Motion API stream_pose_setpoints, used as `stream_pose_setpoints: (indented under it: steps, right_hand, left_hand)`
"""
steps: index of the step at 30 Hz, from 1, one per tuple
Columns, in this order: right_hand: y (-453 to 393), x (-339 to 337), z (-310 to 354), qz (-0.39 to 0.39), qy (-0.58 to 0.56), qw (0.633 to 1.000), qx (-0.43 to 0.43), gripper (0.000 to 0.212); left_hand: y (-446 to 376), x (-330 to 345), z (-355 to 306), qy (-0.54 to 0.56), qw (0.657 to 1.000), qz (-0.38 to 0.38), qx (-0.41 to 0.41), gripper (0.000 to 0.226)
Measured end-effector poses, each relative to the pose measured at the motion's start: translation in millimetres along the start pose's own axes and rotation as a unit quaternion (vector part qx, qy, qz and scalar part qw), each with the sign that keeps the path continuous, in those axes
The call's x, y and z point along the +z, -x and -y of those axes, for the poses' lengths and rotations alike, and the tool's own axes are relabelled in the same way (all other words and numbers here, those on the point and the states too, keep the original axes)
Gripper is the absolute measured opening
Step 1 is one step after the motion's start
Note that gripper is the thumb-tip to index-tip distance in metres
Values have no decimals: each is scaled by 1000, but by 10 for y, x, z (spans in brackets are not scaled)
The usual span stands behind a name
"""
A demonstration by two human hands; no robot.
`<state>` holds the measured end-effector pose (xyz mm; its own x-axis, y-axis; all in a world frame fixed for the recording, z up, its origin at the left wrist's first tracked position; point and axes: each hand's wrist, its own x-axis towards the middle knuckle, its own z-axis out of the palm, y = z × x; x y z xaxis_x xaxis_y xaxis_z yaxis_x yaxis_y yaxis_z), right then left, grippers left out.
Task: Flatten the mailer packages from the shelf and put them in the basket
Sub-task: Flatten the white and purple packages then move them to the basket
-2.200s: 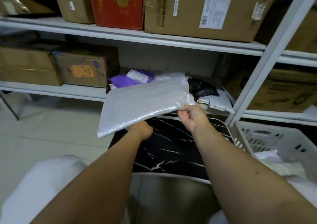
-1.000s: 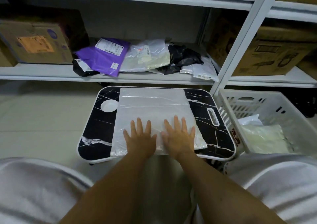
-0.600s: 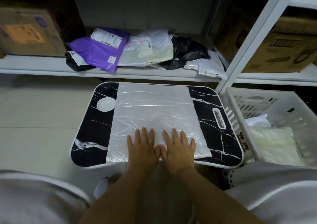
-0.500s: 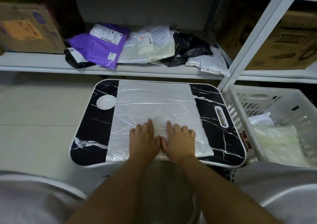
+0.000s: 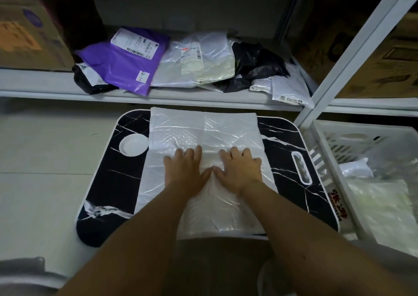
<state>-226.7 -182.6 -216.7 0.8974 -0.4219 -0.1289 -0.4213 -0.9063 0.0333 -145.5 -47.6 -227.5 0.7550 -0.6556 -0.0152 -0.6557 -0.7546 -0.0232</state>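
A white bubble mailer lies flat on the black marble-pattern lap table. My left hand and my right hand press palm-down side by side on its middle, fingers straight and spread. On the shelf behind lie a purple mailer, a clear-white mailer, a black mailer and a small white one. The white basket stands to the right with pale mailers inside.
Cardboard boxes sit on the shelf at left and at right. A white shelf upright rises between table and basket. Pale tiled floor lies left of the table.
The mailer was carried from the shelf and laid on the table. Both palms have since slid from its near edge toward its middle, pressing it flat.
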Motion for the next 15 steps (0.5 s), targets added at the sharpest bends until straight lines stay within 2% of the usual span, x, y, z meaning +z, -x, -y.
stream_pose_setpoints:
  steps: [4,7,11,15]
  right_hand:
    - [-322,-80,10,-11,30,999,-20,45]
    - [-558,-75,59,-13,22,999,-39,44]
    - [-726,84,-1,72,-50,996,13,74]
    - [-748,159,-69,99,-64,993,27,74]
  left_hand:
    - [-238,-38,20,-5,1000,0,5,54]
    - [-428,-8,15,17,1000,13,13,45]
    - [-608,126,79,37,995,86,-27,67]
    - [-655,204,242,42,991,119,-49,72]
